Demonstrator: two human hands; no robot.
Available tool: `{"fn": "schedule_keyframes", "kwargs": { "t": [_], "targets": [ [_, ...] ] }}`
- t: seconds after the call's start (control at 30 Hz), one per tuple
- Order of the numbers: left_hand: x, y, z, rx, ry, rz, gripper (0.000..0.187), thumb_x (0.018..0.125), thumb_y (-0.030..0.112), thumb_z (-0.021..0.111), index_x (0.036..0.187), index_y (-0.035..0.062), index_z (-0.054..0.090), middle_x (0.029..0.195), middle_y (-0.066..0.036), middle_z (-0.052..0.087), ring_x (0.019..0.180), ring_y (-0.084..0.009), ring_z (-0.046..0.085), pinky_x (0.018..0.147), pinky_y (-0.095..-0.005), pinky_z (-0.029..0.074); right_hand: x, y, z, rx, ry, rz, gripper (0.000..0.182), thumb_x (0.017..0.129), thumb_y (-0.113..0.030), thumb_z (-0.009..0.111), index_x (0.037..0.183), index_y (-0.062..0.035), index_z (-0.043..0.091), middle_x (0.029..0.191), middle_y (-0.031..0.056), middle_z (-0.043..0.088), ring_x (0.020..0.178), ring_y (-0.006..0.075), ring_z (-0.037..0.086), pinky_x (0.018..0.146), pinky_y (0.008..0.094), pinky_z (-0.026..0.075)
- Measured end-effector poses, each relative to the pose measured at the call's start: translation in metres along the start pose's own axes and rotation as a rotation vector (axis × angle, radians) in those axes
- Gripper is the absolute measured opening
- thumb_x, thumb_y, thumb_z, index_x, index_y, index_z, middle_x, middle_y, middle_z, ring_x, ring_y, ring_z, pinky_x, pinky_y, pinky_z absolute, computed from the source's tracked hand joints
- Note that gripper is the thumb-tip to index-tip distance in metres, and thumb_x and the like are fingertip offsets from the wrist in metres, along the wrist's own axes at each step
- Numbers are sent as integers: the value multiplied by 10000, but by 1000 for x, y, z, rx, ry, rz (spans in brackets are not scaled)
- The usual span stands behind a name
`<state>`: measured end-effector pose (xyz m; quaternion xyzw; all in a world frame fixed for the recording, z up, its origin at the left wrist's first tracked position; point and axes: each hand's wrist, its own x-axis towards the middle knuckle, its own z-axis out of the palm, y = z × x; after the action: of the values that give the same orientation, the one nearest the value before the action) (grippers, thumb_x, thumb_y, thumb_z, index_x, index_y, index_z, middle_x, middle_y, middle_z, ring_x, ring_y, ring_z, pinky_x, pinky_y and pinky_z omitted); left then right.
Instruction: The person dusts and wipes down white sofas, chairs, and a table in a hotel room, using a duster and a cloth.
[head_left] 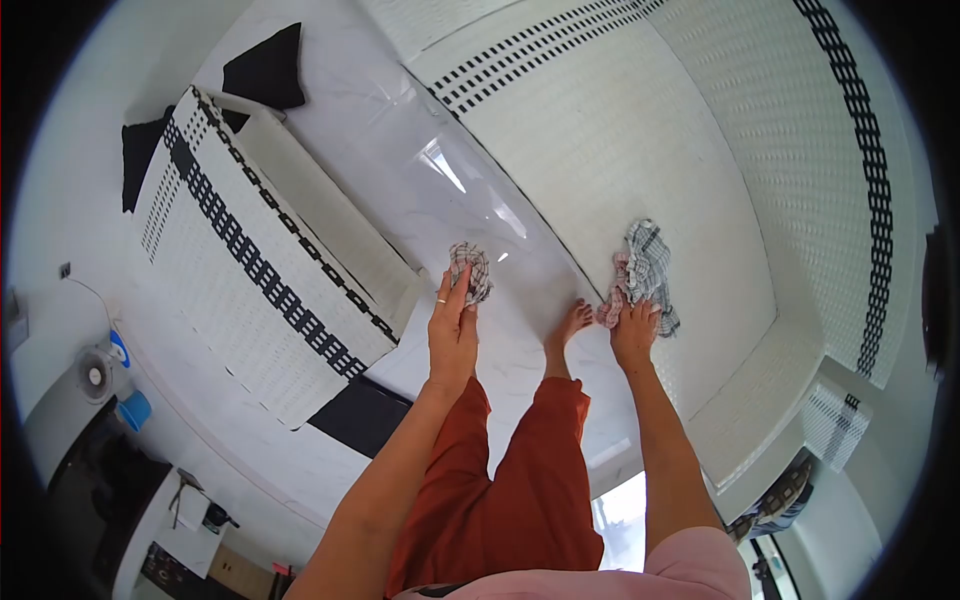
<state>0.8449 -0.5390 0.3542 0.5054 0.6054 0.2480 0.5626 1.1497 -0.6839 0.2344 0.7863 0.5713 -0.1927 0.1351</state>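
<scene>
My left hand (455, 330) is closed on a crumpled checked cloth (470, 272), held up over the pale floor. On the white woven sofa seat (600, 130), my right hand (635, 335) has its fingers curled on the near end of a bunch of cloths. One is a grey and white checked cloth (650, 262); beside it lies a pinkish cloth (617, 285). The fingertips partly sink into the fabric, so their exact grip is hidden.
A second white woven seat with black pattern (270, 270) stands on the left. Dark cushions (268, 68) lie at the upper left. A fan (96, 376) and a blue container (133, 410) are at the lower left. My bare foot (572, 322) stands by the sofa edge.
</scene>
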Motion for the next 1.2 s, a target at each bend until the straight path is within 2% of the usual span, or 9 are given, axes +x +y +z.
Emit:
{"fn": "schedule_keyframes", "kwargs": {
  "t": [0.43,0.53,0.7,0.73,0.8,0.9,0.93,1.0,1.2],
  "targets": [
    [34,-27,-39,-98,165,-3,507,913,-42,463,1410,58,469,1451,-219,435,1269,-248,485,1018,-296,382,296,-265,-123,40,507,-467,785,787,-222,722,1456,-96,333,1295,272,473,1345,500,300,1063,675,223],
    [46,-18,-46,-204,205,-29,503,918,-32,469,1412,59,466,1446,-226,437,1269,-260,488,1027,-304,374,314,-278,-134,-133,569,-667,415,884,-141,521,1290,-52,516,1282,235,499,1359,495,280,1035,697,238],
    [71,-7,-39,-266,362,14,488,885,15,559,1365,93,523,1420,-261,445,1071,-325,613,857,-338,475,218,-188,-101,-719,-193,-1010,318,876,-162,488,1079,-17,686,1288,151,552,1364,337,340,1110,591,227],
    [74,-5,-36,-287,384,10,488,885,15,559,1365,93,523,1420,-261,445,1071,-325,613,857,-338,475,198,-150,-72,-870,-155,-1144,222,819,-166,534,862,-80,734,1130,95,659,1176,259,539,1104,514,279],
    [81,-3,-28,-314,398,15,479,860,13,581,1333,82,552,1401,-246,472,1110,-331,584,897,-357,452,172,-97,-40,-655,-352,-1143,207,805,-180,564,867,-87,737,1035,82,691,1045,253,602,1035,483,353],
    [78,-2,-23,-278,399,7,484,875,6,564,1352,82,532,1366,-223,507,1171,-309,547,945,-343,420,206,-169,-77,-1028,-716,-1060,183,809,-166,572,855,-106,739,1035,108,688,999,264,627,980,453,400],
    [75,-3,-21,-223,379,8,494,901,0,536,1386,87,498,1340,-208,528,1213,-285,524,974,-319,399,228,-207,-98,-1009,-526,-1031,226,858,-137,522,912,-95,738,1023,69,704,1010,257,633,938,391,431],
    [70,-10,-17,-165,360,-8,504,928,-6,508,1420,92,464,1315,-192,550,1254,-260,501,1003,-296,378,325,-222,-44,-95,-3,-799,207,852,-109,531,973,-40,685,1003,161,673,960,314,627,857,376,494],
    [65,-29,-9,-388,422,-137,477,843,-18,581,1315,46,562,1378,-219,498,1164,-316,512,1049,-415,315,370,-304,-86,-827,188,-982,401,861,-113,523,1254,-41,555,1315,204,510,1270,329,436,1059,369,366]
  ]
}}
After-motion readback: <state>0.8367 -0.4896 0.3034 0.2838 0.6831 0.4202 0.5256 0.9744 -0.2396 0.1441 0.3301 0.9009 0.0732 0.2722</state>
